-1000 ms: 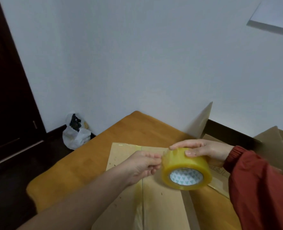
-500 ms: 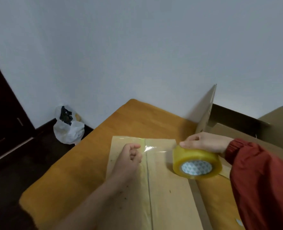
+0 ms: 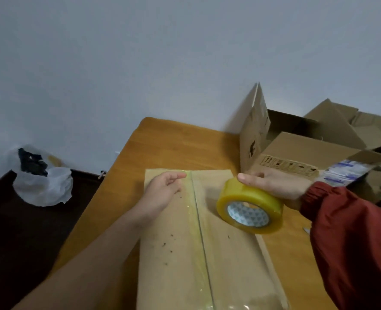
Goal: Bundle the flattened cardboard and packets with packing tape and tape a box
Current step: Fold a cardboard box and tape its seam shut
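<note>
The flattened cardboard lies lengthwise on the wooden table, running from under the left forearm out past the left hand. A strip of clear tape runs along its middle seam, just right of that hand. The left hand rests on the cardboard near its far end, most fingers loosely curled, one digit stretched out with its tip touching the strip; it grasps nothing that can be seen. To the right of the seam, the right hand, in a red sleeve, grips the yellowish tape roll from above, fingers curled over its outer rim. The roll is tilted, its lower edge on or just over the cardboard. Beyond the right hand stands an open cardboard box with raised flaps, and blue-and-white packets lie just past the wrist. Far left of the left hand, a white plastic bag sits on the dark floor against the wall.
</note>
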